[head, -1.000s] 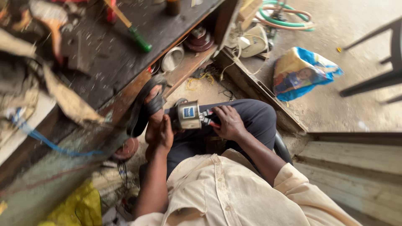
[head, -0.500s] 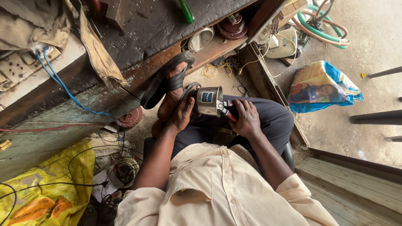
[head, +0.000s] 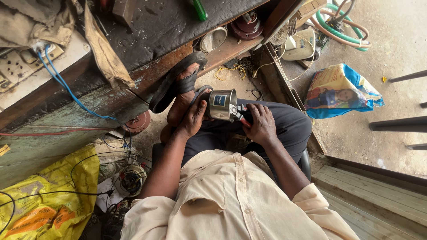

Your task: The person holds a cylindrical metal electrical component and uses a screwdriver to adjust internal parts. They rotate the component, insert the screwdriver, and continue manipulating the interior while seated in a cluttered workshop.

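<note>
The person sat with a small metal cylinder (head: 221, 105), a motor-like housing with a blue label, resting on the lap above the raised knee. The left hand (head: 192, 119) was curled around the side of the cylinder and held it firmly. The right hand (head: 260, 126) was closed around a tool with red handles (head: 242, 116), probably pliers, whose tip met the open end of the cylinder. I judge that the work on the housing was in the middle: the piece was already in the hands and the tool was applied, but I could not tell what was done inside it, because the opening was turned away.

Counted: one cylinder, one tool in the hands, two hands at work. One foot in a black sandal (head: 175, 84) rested against the front edge of the workbench (head: 147, 26). On the lower shelf of the bench stood one round metal dish (head: 212, 40) and one dark red round part (head: 246, 26). One green-handled screwdriver (head: 199, 9) lay near the far edge of the bench. On the floor were one yellow sack (head: 49, 195), one colourful bag (head: 340, 91) and one coil of green hose (head: 344, 26).
</note>
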